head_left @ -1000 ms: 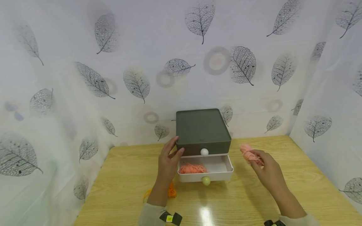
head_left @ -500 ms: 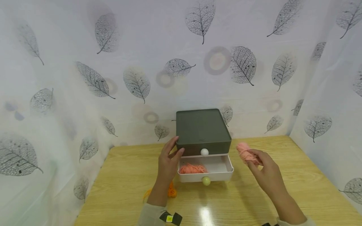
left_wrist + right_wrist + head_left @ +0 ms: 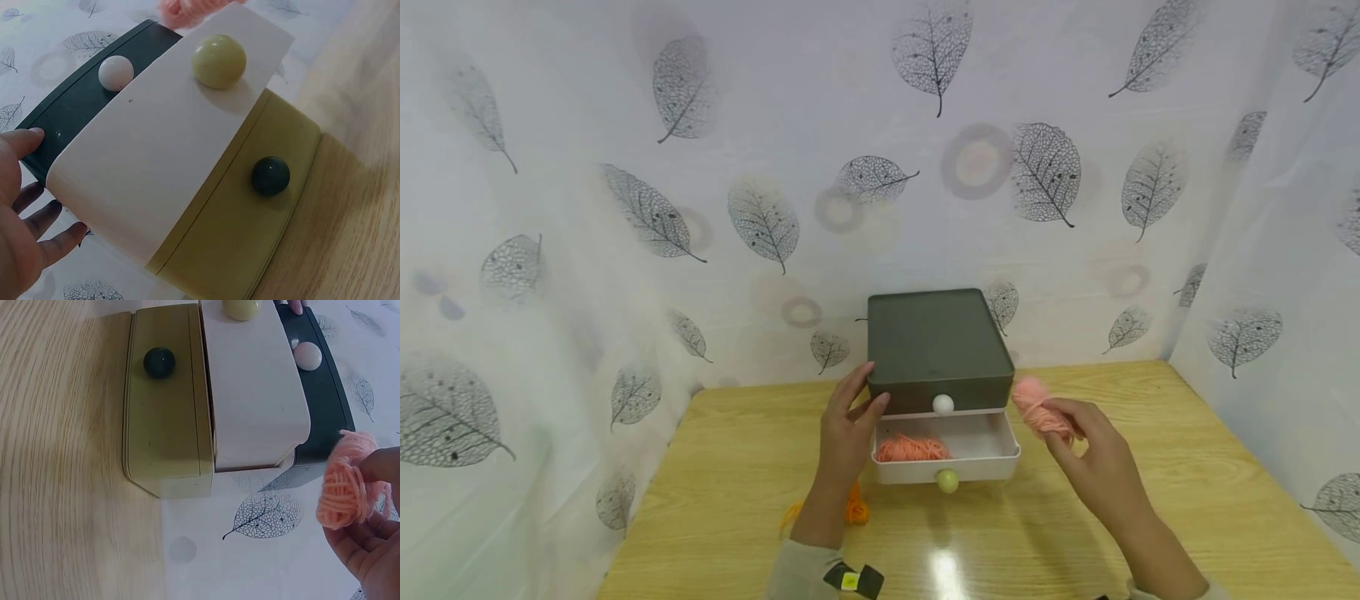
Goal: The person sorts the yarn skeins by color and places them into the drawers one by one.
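My right hand [image 3: 1101, 471] pinches a pink yarn bundle [image 3: 1039, 411] between thumb and fingers, just right of the pulled-out white drawer [image 3: 985, 471]. In the right wrist view the wound yarn [image 3: 342, 497] is beside the dark green top drawer. At the left front corner of the small drawer cabinet [image 3: 936, 337], my left hand [image 3: 846, 433] holds on, thumb on the dark green front [image 3: 69, 122] and fingers along the side. Inside the white drawer, towards its left, lies a coral yarn bundle [image 3: 912, 448].
Orange yarn [image 3: 856, 507] lies on the wooden table [image 3: 722, 500], partly behind my left forearm. Round knobs stick out in front: white [image 3: 943, 404], pale green [image 3: 947, 481] and dark green [image 3: 270, 175], the last on the olive bottom drawer [image 3: 231, 212]. Leaf-patterned sheeting [image 3: 820, 125] surrounds the table.
My right hand has moved left with the pink yarn bundle, bringing it closer to the white drawer. My left hand and the cabinet have stayed in place.
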### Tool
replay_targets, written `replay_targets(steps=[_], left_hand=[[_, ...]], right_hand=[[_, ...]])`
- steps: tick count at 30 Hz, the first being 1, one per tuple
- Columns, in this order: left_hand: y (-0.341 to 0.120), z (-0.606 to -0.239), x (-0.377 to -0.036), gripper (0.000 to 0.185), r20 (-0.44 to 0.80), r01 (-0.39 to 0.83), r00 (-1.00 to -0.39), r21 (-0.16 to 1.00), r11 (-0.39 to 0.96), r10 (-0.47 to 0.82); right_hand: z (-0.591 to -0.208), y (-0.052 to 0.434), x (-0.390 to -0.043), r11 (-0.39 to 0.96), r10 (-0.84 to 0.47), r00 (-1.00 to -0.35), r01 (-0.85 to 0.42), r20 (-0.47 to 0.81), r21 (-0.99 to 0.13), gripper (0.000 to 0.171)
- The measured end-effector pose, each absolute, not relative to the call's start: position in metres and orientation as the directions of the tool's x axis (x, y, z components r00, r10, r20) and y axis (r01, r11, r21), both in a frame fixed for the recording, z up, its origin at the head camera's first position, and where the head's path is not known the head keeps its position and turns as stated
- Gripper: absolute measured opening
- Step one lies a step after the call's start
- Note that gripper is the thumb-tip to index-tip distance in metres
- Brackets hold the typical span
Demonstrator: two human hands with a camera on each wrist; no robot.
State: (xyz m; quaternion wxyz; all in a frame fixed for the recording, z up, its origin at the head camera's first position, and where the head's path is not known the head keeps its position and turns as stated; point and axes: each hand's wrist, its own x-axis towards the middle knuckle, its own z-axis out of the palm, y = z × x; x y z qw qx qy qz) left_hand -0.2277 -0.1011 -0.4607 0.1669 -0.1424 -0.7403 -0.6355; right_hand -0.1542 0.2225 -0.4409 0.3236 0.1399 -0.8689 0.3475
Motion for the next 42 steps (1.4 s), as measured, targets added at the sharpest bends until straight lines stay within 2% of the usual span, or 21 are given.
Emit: replay_targets(steps=[15, 29, 42], left_hand=[[-0.101, -0.461, -0.228, 0.049, 0.425, 0.421, -0.905, 0.894, 0.155, 0.008], [-0.101, -0.46, -0.227, 0.049, 0.439, 0.433, -0.899, 0.887, 0.157, 0.0], [-0.101, -0.459, -0.226, 0.049, 0.425, 0.419, -0.905, 0.894, 0.157, -0.001]], right_hand=[[-0.44, 0.209, -0.156, 0.662, -0.105, -0.69, -0.586, 0.716, -0.467, 0.047], [-0.441, 0.194, -0.161, 0.626, -0.133, -0.68, -0.622, 0.721, -0.471, 0.042], [-0.446, 0.182, -0.168, 0.607, -0.199, -0.709, -0.631, 0.676, -0.483, 0.039]])
